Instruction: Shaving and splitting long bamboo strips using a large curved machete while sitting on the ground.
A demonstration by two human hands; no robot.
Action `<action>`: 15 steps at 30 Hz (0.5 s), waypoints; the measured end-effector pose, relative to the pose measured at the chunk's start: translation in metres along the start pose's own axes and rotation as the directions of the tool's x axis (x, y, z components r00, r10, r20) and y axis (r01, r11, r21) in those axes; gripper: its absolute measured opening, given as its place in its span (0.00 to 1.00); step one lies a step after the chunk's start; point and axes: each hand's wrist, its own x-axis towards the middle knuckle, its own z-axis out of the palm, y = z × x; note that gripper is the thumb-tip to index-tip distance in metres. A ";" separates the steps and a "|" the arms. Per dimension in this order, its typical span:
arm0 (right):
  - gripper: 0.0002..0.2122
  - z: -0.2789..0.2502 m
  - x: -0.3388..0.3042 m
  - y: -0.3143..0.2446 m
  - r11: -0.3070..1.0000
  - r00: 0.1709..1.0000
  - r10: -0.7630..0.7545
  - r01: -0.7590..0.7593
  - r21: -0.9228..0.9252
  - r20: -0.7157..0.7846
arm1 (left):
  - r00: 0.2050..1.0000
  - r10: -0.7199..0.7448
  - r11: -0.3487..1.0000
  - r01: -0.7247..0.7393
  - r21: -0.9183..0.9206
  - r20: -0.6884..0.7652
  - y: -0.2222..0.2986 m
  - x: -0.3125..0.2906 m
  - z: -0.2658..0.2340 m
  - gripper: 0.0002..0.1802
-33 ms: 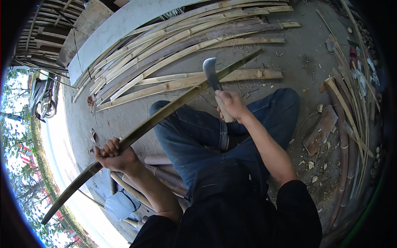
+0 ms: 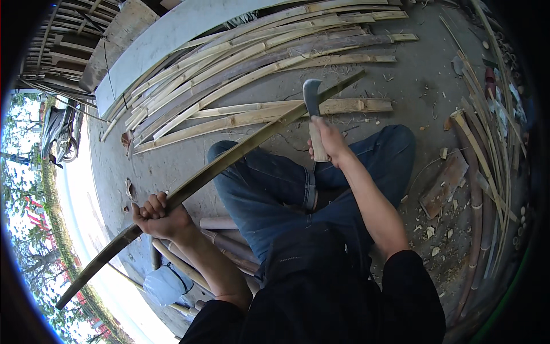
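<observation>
My left hand [image 2: 162, 217] is wrapped round a long split bamboo strip [image 2: 235, 152], near its lower left part. The strip slants across in front of my crossed legs, its far end at the upper right and its near end past my left hand. My right hand [image 2: 331, 139] grips the pale wooden handle of a hooked knife [image 2: 311, 98]. The curved metal blade stands upward beside the far part of the strip, overlapping it in view. Whether the blade touches the strip, I cannot tell.
Several split bamboo strips [image 2: 252, 74] lie in rows ahead on the concrete floor. Bamboo poles [image 2: 476, 229] and thin strips lie at the right, near a flat brownish block [image 2: 444, 183] and wood chips. At the left are a translucent bag [image 2: 164, 285] and a parked motorbike [image 2: 63, 135].
My right hand has moved the hooked knife a little to the right and up, and the blade stands more upright. The left hand and the bamboo strip have barely shifted.
</observation>
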 end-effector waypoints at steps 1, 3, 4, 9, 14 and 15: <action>0.20 -0.016 0.017 0.006 0.994 0.997 -0.054 0.049 -0.093 -0.054 | 1.000 -0.020 1.000 0.020 0.014 0.010 -0.002 -0.004 -0.002 0.24; 0.20 0.042 -0.042 0.000 0.994 0.988 -0.021 0.036 -0.099 0.152 | 1.000 -0.003 1.000 0.003 -0.010 -0.004 0.003 0.001 -0.012 0.24; 0.20 0.066 -0.067 -0.003 0.996 0.944 -0.003 0.034 -0.088 0.330 | 1.000 -0.008 0.999 0.008 -0.040 0.004 0.007 0.004 -0.011 0.23; 0.22 0.007 0.002 0.016 0.997 0.998 -0.057 0.056 -0.051 -0.032 | 1.000 -0.015 1.000 0.015 -0.018 0.005 0.004 0.004 -0.006 0.24; 0.22 0.029 -0.015 0.026 0.999 1.000 -0.004 0.004 0.034 -0.011 | 0.997 0.050 0.999 -0.049 0.017 -0.061 0.006 0.005 -0.004 0.24; 0.22 0.035 -0.019 0.027 0.998 1.000 0.006 -0.006 0.058 -0.007 | 0.999 -0.023 1.000 0.022 -0.019 -0.042 0.009 0.003 -0.012 0.23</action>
